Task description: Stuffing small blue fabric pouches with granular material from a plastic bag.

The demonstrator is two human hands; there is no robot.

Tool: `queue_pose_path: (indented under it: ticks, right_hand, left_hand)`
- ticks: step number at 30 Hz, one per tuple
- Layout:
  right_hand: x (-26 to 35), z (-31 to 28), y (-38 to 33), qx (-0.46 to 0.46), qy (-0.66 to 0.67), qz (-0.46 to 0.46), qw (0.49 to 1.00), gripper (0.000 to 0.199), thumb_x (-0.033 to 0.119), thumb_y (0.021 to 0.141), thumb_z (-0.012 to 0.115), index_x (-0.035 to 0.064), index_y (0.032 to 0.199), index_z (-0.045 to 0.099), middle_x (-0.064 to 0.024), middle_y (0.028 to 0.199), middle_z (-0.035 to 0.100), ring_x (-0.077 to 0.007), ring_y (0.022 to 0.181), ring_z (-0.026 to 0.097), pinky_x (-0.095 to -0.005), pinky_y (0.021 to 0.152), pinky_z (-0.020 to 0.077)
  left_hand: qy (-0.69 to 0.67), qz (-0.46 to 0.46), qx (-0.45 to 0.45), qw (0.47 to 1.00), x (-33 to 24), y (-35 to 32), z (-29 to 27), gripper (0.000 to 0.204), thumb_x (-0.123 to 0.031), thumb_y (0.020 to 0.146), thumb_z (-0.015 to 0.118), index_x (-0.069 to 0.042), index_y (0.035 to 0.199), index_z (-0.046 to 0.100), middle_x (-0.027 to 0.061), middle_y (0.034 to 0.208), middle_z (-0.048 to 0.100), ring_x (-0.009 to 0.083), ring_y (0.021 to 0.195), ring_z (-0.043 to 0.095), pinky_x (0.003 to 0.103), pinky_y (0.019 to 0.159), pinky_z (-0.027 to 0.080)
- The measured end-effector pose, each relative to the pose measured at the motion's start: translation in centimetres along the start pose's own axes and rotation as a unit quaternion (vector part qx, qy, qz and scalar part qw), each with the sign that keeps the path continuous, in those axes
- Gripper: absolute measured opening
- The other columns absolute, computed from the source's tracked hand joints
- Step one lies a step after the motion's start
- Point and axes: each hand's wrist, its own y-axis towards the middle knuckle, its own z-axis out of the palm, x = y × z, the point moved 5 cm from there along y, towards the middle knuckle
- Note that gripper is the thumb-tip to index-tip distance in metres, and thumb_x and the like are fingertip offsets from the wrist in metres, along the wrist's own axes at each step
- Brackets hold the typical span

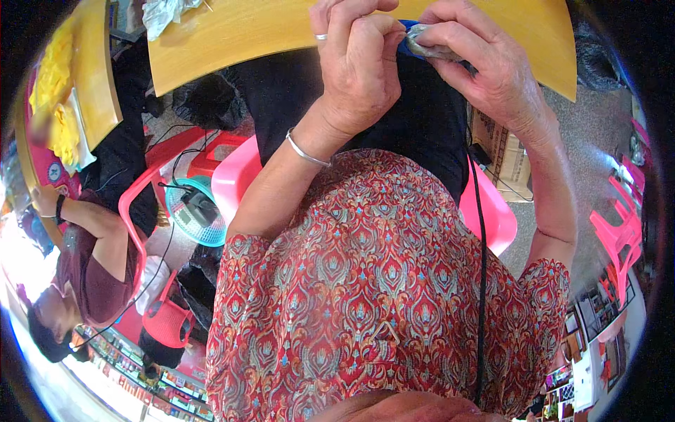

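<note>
Silvery crumpled bundle (429,43) is sitting pinched in the right hand's (492,74) fingers by the tabletop's (274,35) edge; left hand (362,67) is curling, can't tell its grip. I'm guessing light, soft, so I'm favouring its middle.

1 small grey item (426,42), shiny, rumpled, in right hand (489,65); blue piece (406,48) alongside.

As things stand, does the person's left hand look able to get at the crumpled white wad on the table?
Probably yes: nothing visible stands between the left hand and the crumpled white wad along the table, though that hand seems busy beside a small blue item.
</note>
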Motion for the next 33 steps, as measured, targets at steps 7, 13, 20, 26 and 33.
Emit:
queue_pose_path:
  ticks: [7,13,20,26,33]
  right_hand:
    - [-3.2,2.2,-0.3,-0.295,0.209,-0.266,0.894,0.021,-0.001,0.079,0.066,0.0006,0.099,0.062,-0.0142,0.096,0.055,-0.0312,0.087,0.059,-0.0367,0.073,0.0487]
    - [-2.6,1.9,-0.1,-0.291,0.255,-0.221,0.895,0.02,0.0,0.079,0.067,0.0005,0.1,0.064,-0.0139,0.093,0.055,-0.0295,0.084,0.059,-0.0351,0.071,0.0486]
    - [-1.5,-0.7,0.1,-0.084,0.03,0.114,0.99,0.022,-0.001,0.079,0.066,-0.0009,0.1,0.066,-0.0125,0.093,0.058,-0.0243,0.084,0.061,-0.0307,0.071,0.0487]
    - [-2.5,0.9,-1.2,-0.11,-0.015,0.064,0.992,0.04,0.0,0.081,0.068,0.0085,0.121,0.063,-0.0106,0.117,0.056,-0.0247,0.099,0.062,-0.0311,0.087,0.0523]
    - [-1.6,2.1,-0.4,-0.116,0.046,0.055,0.991,0.036,0.001,0.082,0.068,0.005,0.118,0.064,-0.0089,0.107,0.058,-0.0189,0.096,0.062,-0.0277,0.081,0.0499]
  left_hand:
    - [0.048,-0.099,0.082,0.991,-1.3,3.0,0.8,0.008,-0.003,0.086,0.061,0.001,0.089,0.055,0.0153,0.091,0.057,0.0325,0.086,0.057,0.04,0.077,0.044]
    - [0.047,-0.077,0.075,0.993,-1.4,3.4,1.1,0.009,-0.003,0.086,0.062,0.0,0.089,0.055,0.015,0.091,0.056,0.0304,0.085,0.057,0.038,0.076,0.043]
    - [-0.015,-0.465,0.03,0.885,-0.2,2.9,-1.5,0.011,-0.009,0.093,0.06,-0.001,0.099,0.057,0.0161,0.108,0.058,0.0292,0.104,0.055,0.038,0.093,0.044]
    - [0.071,-0.415,0.144,0.895,-1.5,2.7,-0.6,0.018,-0.01,0.071,0.078,-0.005,0.082,0.065,0.0115,0.088,0.058,0.0273,0.086,0.052,0.037,0.073,0.042]
    - [0.101,-0.393,0.181,0.896,0.0,1.1,-0.3,0.012,-0.007,0.074,0.073,-0.004,0.08,0.063,0.0132,0.091,0.057,0.0289,0.084,0.05,0.039,0.075,0.039]
